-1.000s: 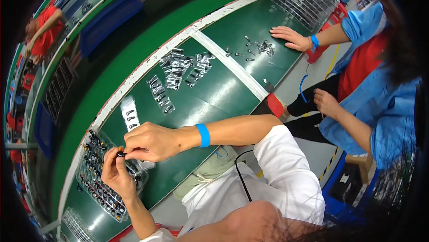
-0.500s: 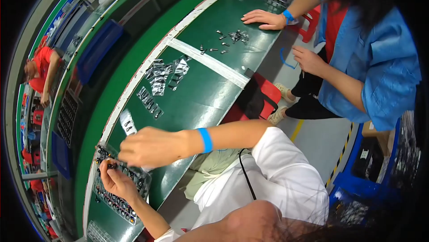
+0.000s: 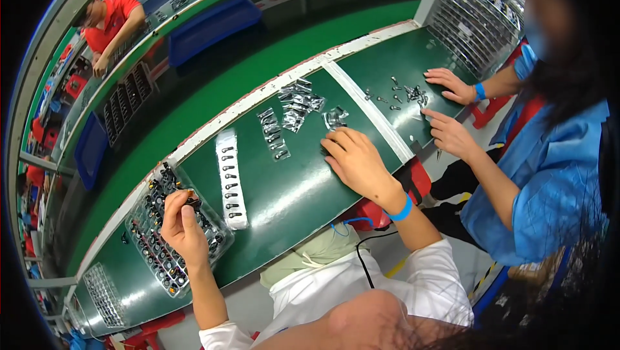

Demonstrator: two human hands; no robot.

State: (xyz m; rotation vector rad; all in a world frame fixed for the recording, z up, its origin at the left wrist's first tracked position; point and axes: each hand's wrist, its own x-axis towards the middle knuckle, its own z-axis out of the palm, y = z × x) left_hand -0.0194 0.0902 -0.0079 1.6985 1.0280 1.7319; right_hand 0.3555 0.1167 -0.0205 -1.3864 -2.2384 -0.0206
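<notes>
My left hand (image 3: 183,228) pinches a small black part (image 3: 191,201) over a clear tray (image 3: 145,245) filled with rows of black parts. My right hand (image 3: 355,161) lies flat on the green table (image 3: 284,192), fingers spread, its fingertips close to small silver pieces (image 3: 334,117). A blue band circles my right wrist. A white strip (image 3: 230,178) with a row of black parts lies between my hands.
Heaps of silver pieces (image 3: 296,103) lie further back. A co-worker in blue at the right has both hands (image 3: 452,85) by small loose parts (image 3: 407,93). A wire rack (image 3: 475,24) stands at the far right. A person in red sits across the green belt.
My right hand has left my left hand and moved right across the table toward the silver pieces. My left hand stays over the tray with the black part.
</notes>
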